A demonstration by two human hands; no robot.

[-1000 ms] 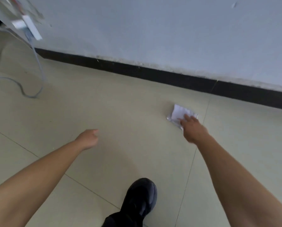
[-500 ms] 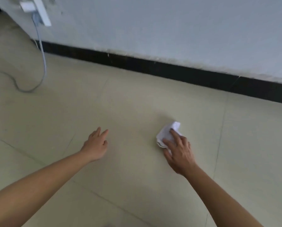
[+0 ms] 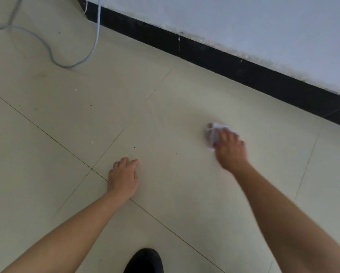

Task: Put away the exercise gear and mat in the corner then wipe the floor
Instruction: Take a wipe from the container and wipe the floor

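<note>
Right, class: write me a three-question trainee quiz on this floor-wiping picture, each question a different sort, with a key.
1. True or false: the left hand holds the crumpled white cloth.
2. Multiple choice: what lies on the floor at upper left? A) a rolled mat B) a pale grey cable C) a bucket
3. Fill in: the right hand presses the cloth onto the beige tiled floor, near the black ____ along the wall.

Key: 1 false; 2 B; 3 skirting strip.
</note>
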